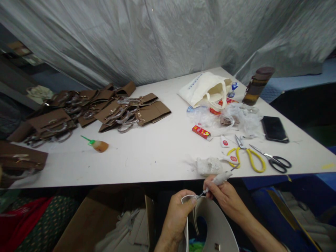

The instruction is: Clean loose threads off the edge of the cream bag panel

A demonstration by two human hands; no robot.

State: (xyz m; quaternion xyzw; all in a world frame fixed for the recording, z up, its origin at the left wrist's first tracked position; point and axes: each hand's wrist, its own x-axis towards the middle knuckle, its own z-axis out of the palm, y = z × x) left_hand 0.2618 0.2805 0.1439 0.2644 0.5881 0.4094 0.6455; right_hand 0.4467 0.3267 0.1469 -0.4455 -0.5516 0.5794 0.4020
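My left hand point(180, 213) pinches the upper edge of a pale grey bag point(219, 224), with a thin strap hanging beside its thumb. The bag stands open below the table's front edge, and its lower part runs out of view. In my right hand point(223, 192) is a thin-tipped tool with a whitish handle point(222, 177). Its lower tip meets the bag's edge close to my left thumb; a thin dark end sticks out at the top. Just beyond my right hand, a whitish wrapped lump point(208, 166) lies on the table point(141, 154).
Brown handbags point(153, 113) with wrapped handles pile up at left, near a green-nozzled bottle point(99, 145). At right lie yellow-handled snips point(252, 159), black scissors point(278, 162), a phone point(275, 128), a tote bag point(202, 89) and a drink bottle point(257, 87). A cardboard box point(86, 217) stands below.
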